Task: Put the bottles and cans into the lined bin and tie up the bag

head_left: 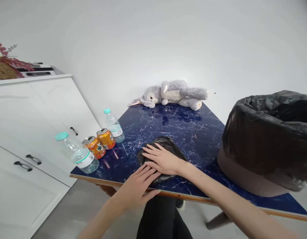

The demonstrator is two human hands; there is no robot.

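A crumpled black plastic bag (168,144) lies near the front edge of a dark blue marbled table (193,129). My right hand (163,160) rests flat on top of the bag, fingers stretched out toward the left. My left hand (137,187) lies at the table's front edge, its extended fingertips touching the bag's near side just under my right hand. Neither hand grips anything.
A bin lined with a black bag (268,139) stands at the table's right. Two water bottles (79,154) (114,125) and two orange cans (95,146) (106,138) line the left edge. A grey plush toy (170,93) lies at the back. White cabinets (31,132) stand left.
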